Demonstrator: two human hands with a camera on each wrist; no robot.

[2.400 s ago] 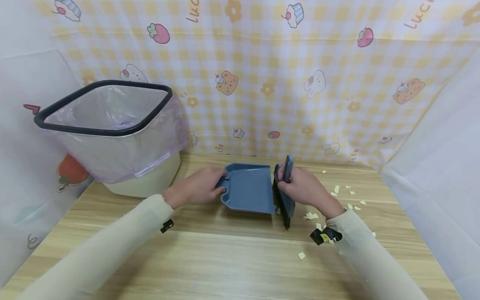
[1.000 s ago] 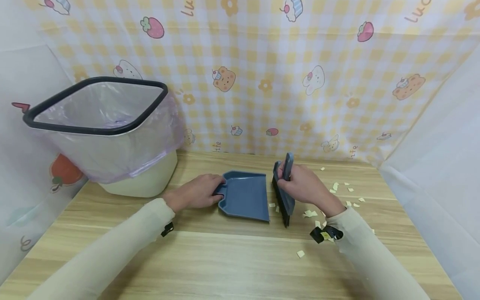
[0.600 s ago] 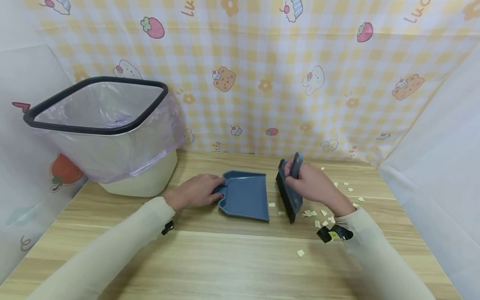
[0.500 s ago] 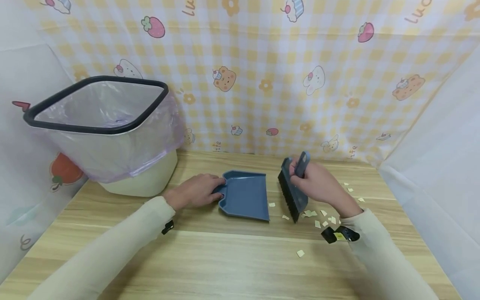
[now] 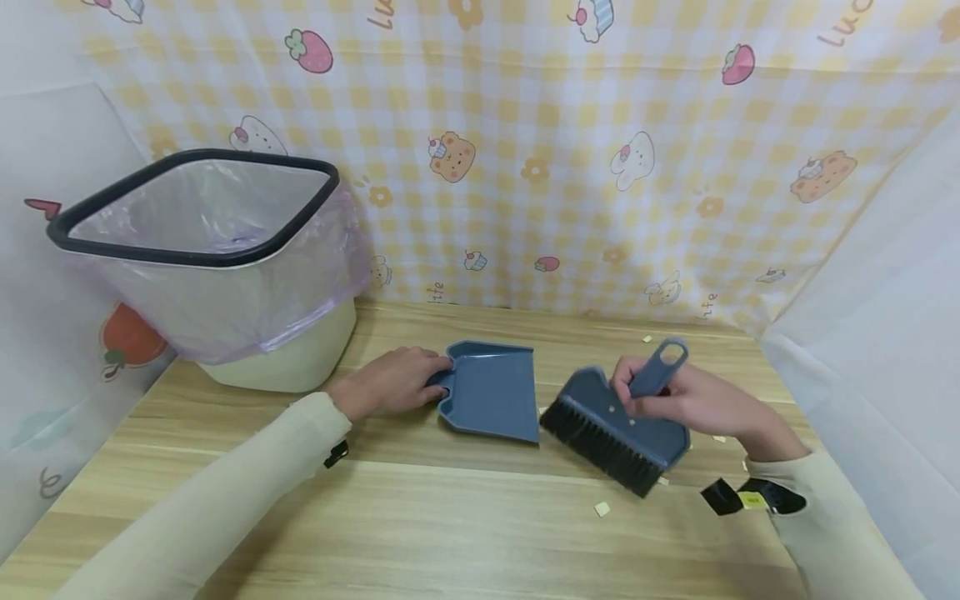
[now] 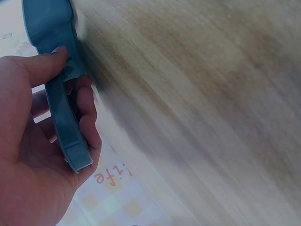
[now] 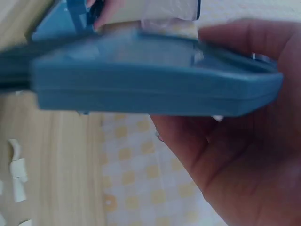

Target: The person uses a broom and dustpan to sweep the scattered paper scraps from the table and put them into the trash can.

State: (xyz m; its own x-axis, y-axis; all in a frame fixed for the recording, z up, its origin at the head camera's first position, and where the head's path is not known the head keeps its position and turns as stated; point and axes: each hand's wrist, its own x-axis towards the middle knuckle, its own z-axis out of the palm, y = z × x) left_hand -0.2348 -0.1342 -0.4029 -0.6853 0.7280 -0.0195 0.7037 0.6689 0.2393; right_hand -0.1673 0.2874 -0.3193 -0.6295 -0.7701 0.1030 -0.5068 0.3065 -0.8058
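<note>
My left hand (image 5: pixel 393 382) grips a blue plastic dustpan (image 5: pixel 491 396), right hand (image 5: pixel 696 402) a blue black-bristled brush (image 5: pixel 615 427). Mid-sweep, seemingly: pale scraps (image 5: pixel 602 509) need herding.

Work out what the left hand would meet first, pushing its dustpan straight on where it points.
The dustpan in the left hand would likely meet the pale scrap by its open edge first, then the brush, though the brush's height is unclear.

Cream sleeves (image 5: pixel 217 492), seemingly black wristbands (image 5: pixel 780 497).
</note>
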